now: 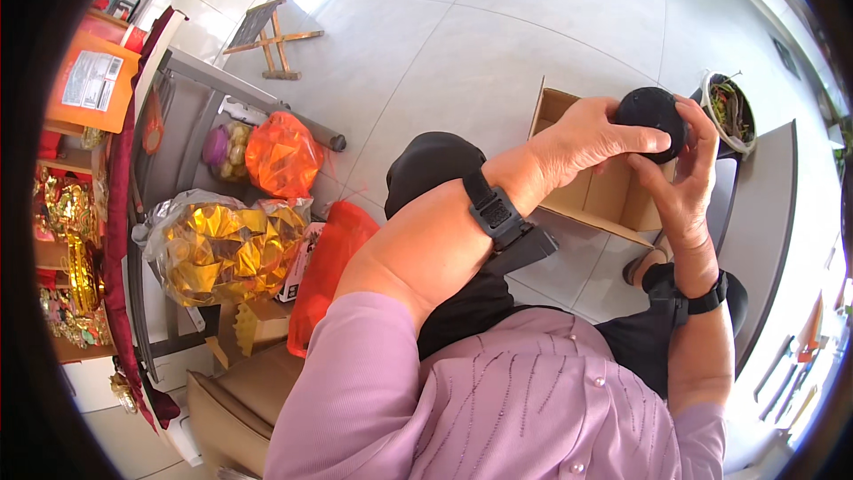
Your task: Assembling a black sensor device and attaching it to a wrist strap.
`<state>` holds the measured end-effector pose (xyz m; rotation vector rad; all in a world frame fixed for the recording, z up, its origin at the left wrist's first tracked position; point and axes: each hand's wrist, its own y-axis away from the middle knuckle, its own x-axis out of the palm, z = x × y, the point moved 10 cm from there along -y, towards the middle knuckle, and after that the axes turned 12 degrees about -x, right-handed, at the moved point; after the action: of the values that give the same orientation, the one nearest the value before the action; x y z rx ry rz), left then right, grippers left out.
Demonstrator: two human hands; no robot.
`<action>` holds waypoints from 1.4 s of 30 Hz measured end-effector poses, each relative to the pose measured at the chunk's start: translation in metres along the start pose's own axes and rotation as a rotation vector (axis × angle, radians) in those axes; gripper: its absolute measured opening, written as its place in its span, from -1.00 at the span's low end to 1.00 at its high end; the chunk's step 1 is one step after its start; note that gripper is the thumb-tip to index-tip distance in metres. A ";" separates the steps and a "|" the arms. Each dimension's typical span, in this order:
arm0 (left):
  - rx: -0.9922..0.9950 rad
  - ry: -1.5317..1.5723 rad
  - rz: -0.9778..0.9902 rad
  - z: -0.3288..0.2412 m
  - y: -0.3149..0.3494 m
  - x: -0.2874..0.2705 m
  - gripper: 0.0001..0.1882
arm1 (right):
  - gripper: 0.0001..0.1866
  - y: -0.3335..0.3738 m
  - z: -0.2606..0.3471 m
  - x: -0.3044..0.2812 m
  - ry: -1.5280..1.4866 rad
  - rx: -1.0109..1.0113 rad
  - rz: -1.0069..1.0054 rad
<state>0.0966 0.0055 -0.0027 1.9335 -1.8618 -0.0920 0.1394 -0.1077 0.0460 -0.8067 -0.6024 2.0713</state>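
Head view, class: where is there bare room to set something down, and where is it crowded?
Free: the pale tiled floor between the small wooden stand and the open cardboard box. Crowded: the left side, with the orange bag, gold foil bag and red bag. Both hands, left hand and right hand, hold a black round object over the box.

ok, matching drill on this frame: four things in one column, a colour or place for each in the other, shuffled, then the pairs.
Things:
1. round object in both hands
2. cardboard box
3. net bag
4. bowl

Descriptions:
A. orange, left of the knee
B. black, held over the box
C. brown, open, on the floor under the hands
D. far right, holding plant scraps

Pairs: 1-B, 2-C, 3-A, 4-D. The left hand and right hand both grip the round object.
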 end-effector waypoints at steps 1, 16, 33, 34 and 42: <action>0.000 0.016 0.000 -0.001 0.000 -0.002 -0.52 | -0.25 -0.002 0.002 -0.004 0.004 0.003 -0.007; 0.298 0.460 0.137 -0.056 0.035 -0.049 -0.52 | -0.60 0.024 -0.030 0.028 -0.630 0.548 0.116; 0.317 0.793 0.363 -0.088 0.021 -0.060 0.07 | -0.63 0.053 0.037 0.139 -0.799 0.300 0.334; 0.315 0.794 0.374 -0.088 0.021 -0.057 0.07 | -0.66 0.052 0.034 0.139 -0.768 0.294 0.314; 0.311 0.812 0.394 -0.087 0.016 -0.049 0.06 | -0.92 0.070 0.019 0.163 -1.114 0.705 0.321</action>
<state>0.1084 0.0769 0.0683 1.3924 -1.6695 0.9981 0.0141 -0.0151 -0.0403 0.7683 -0.2279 2.6695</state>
